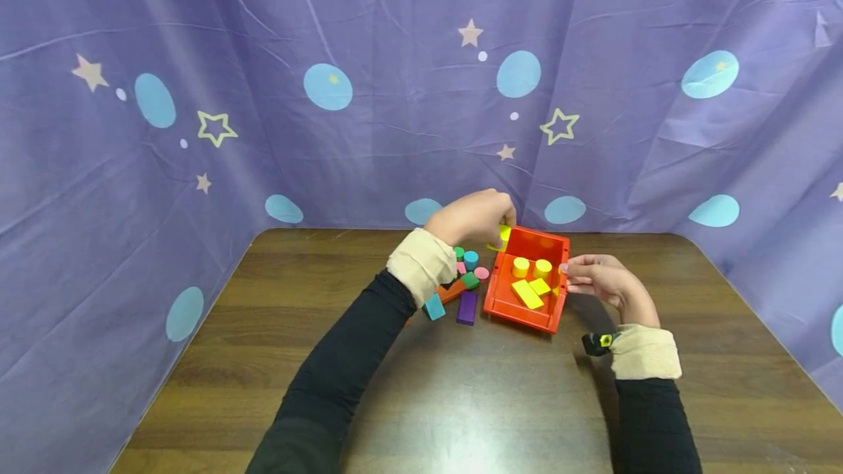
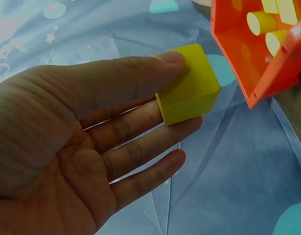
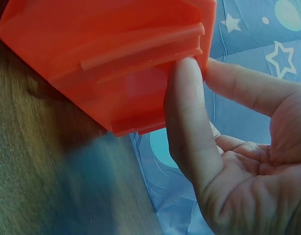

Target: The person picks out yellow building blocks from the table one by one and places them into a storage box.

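Note:
My left hand (image 1: 476,214) pinches a yellow block (image 2: 190,81) between thumb and fingers, just beyond the left rim of a red plastic box (image 1: 503,304). In the left wrist view the block is clear of the box, whose wall shows at upper right. Inside the box lie several yellow pieces, among them a cylinder (image 1: 520,268) and a flat rectangular block (image 1: 527,295). At the box's right side, my right hand (image 1: 612,282) grips the wall with thumb and forefinger. The right wrist view shows the box's ribbed outside (image 3: 135,41) under the thumb.
Left of the box, partly behind my left forearm, lie several coloured blocks: a purple one (image 1: 467,308), a light blue one (image 1: 435,306), a pink round one (image 1: 482,273) and others. The wooden table (image 1: 461,393) ends at a purple curtain (image 1: 408,145) behind.

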The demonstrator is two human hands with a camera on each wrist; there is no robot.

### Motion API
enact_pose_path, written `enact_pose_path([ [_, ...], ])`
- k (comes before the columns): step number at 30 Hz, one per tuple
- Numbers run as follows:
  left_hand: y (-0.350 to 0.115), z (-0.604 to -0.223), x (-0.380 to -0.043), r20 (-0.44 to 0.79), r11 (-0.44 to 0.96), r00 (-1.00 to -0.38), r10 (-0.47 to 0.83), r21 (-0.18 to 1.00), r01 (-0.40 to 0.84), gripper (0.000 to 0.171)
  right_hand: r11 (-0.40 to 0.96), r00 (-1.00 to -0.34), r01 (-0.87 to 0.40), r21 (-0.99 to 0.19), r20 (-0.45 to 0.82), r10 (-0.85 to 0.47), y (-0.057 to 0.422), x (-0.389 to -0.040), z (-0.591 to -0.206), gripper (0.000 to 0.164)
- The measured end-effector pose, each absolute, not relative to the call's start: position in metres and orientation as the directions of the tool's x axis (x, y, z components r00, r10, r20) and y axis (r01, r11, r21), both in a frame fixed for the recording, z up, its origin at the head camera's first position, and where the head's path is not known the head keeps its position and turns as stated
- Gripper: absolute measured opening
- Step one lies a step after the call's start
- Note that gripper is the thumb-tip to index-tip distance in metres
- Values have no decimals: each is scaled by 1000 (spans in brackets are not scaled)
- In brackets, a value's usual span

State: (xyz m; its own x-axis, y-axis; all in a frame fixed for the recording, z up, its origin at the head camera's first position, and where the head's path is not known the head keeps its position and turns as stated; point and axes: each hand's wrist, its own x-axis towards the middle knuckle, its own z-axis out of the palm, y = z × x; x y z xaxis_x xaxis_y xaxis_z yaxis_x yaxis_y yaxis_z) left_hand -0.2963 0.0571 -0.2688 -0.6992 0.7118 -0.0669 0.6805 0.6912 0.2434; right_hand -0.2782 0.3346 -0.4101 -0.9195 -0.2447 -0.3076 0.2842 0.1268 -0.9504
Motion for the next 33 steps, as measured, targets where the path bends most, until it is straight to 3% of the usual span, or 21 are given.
enact_pose_path([
  [14,98,-274,-303,-111,676,-668,736,176,715,16,103,-922,281,-954,-298,-246,334,-278,-407,12],
  [23,119,-285,-307,-198,726,-699,687,149,671,32,110,-920,278,-954,-297,-256,335,-280,-409,18],
  [33,134,-298,-306,-239,728,-695,678,86,680,12,102,-921,281,-954,-298,-251,335,-279,-410,18],
])
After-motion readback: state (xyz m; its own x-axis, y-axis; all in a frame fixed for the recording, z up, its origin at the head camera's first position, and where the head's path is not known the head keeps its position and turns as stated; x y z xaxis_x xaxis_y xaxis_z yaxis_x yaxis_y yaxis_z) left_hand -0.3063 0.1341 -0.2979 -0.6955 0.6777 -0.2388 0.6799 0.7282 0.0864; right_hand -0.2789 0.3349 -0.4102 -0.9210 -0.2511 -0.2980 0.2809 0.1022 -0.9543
